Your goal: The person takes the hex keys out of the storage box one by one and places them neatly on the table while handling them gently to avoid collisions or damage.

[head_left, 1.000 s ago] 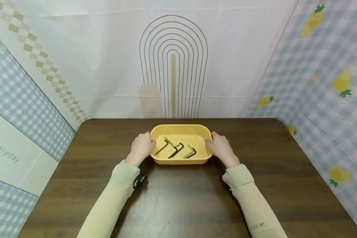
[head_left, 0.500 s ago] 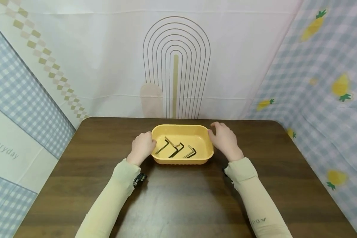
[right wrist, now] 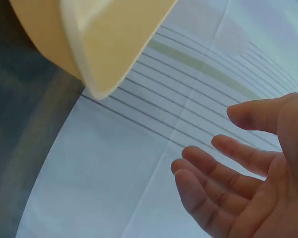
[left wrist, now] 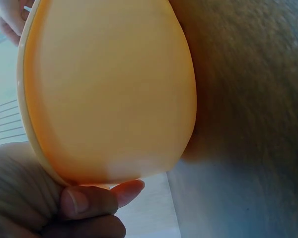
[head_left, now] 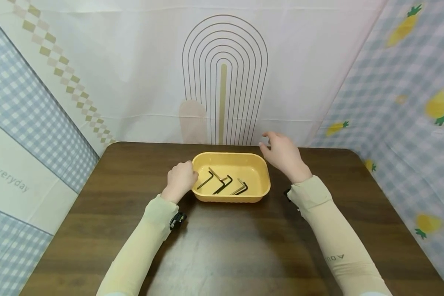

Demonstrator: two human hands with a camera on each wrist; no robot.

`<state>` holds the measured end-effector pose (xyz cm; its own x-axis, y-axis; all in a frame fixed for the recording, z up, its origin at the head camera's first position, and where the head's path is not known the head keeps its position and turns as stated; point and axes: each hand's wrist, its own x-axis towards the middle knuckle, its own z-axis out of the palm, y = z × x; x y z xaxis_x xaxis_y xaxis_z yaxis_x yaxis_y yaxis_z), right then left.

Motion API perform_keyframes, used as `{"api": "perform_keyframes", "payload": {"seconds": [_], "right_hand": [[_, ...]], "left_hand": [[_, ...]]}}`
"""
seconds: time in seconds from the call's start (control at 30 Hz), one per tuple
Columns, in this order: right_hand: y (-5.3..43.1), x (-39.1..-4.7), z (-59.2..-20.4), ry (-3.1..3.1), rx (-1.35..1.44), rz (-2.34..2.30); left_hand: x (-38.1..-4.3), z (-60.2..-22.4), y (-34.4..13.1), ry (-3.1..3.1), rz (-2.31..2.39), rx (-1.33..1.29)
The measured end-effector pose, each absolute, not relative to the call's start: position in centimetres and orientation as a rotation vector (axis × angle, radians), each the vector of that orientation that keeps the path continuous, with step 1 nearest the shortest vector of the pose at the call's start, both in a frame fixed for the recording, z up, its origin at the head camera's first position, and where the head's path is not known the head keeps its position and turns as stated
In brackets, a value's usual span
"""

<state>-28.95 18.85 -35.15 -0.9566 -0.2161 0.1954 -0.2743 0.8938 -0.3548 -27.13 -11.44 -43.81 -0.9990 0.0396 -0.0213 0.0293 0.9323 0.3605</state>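
Note:
A yellow oblong tray sits near the back of the table, with several hex keys, black and brassy, lying loose on its floor. At its left end my left hand grips the rim; the left wrist view shows the thumb over the rim and curled fingers against the outer wall. My right hand hovers above and behind the tray's right back corner, touching nothing. Its fingers are relaxed and spread from the thumb in the right wrist view, apart from the tray.
The dark wooden table extends to both sides and in front of the tray. A white cloth with printed arches hangs along the back edge, and checked cloth hangs at the right.
My right hand has let go of the tray's right end and risen up and away from it. The left hand keeps its hold on the rim. The head view has shifted slightly.

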Motion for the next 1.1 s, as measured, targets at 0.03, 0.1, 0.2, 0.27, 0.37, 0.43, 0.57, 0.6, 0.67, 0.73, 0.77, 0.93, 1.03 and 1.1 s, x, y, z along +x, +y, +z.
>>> {"api": "perform_keyframes", "payload": {"seconds": [0.03,0.1,0.2,0.27,0.37,0.43,0.57,0.6,0.67,0.73,0.77,0.93,1.03,1.1], "right_hand": [[18.7,-29.1,-35.2,-2.910,0.397,0.578],[18.3,-29.2,-35.6,-2.922,0.435,0.568],[17.4,-29.3,-36.4,-2.965,0.477,0.527],[16.8,-29.4,-36.8,-2.991,0.504,0.489],[15.9,-29.5,-37.4,-3.009,0.530,0.433],[15.4,-29.6,-37.7,-3.019,0.543,0.415],[14.6,-29.9,-38.0,-3.062,0.545,0.401],[14.4,-30.0,-38.2,-3.075,0.546,0.398],[14.3,-30.1,-38.4,-3.094,0.555,0.390],[14.3,-30.0,-38.8,-3.112,0.568,0.374],[14.3,-30.0,-38.9,-3.121,0.576,0.364],[14.2,-29.6,-39.8,-3.179,0.627,0.296],[14.2,-29.3,-40.2,-3.217,0.648,0.285],[14.1,-29.1,-40.4,-3.247,0.652,0.292]], "left_hand": [[-27.1,-43.8,-11.4,3.062,0.567,0.053],[-27.1,-43.9,-11.4,3.062,0.562,0.048],[-26.9,-44.0,-11.5,3.060,0.557,0.043],[-26.9,-44.0,-11.4,3.060,0.554,0.048],[-26.9,-44.1,-11.4,3.071,0.552,0.055],[-26.9,-44.1,-11.4,3.076,0.551,0.054],[-27.1,-44.0,-11.4,3.089,0.545,0.057],[-27.2,-44.0,-11.4,3.091,0.545,0.059],[-27.3,-44.0,-11.5,3.100,0.546,0.060],[-27.4,-44.0,-11.5,3.107,0.545,0.058],[-27.4,-44.0,-11.5,3.110,0.543,0.055],[-27.4,-44.0,-11.5,3.114,0.536,0.056],[-27.3,-44.0,-11.4,3.110,0.536,0.058],[-27.2,-44.1,-11.3,3.104,0.533,0.055]]}}
